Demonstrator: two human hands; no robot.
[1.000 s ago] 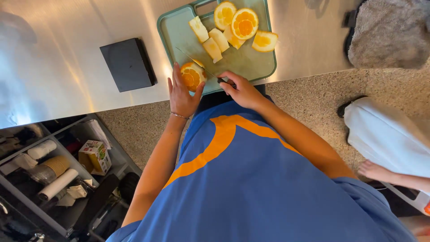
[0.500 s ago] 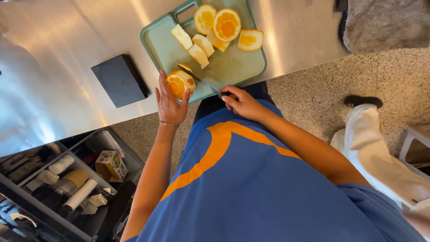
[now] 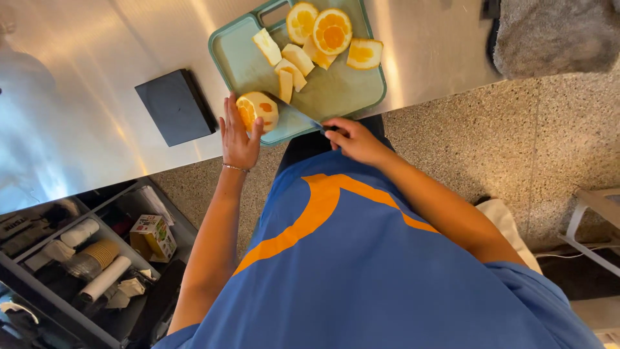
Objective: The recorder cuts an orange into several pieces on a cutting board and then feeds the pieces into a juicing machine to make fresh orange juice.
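Here left hand (image 3: 237, 139) steadies orange (image 3: 257, 110); right hand (image 3: 352, 138) apparently grips knife (image 3: 294, 113).

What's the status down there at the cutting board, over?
Left hand steadying a partly peeled orange. Right hand gripping knife, blade against the orange. Peel strips and cut oranges further back on the green board, clear of the blade.

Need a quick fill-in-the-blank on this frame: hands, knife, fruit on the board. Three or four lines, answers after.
1. The left hand steadies a partly peeled ____ at the near edge of the cutting board.
2. The right hand grips a ____ whose blade rests against that fruit.
3. The cutting board is pale ____ and sits on a steel counter.
4. A flat ____ block lies on the counter beside the board.

Missing words: orange; knife; green; black
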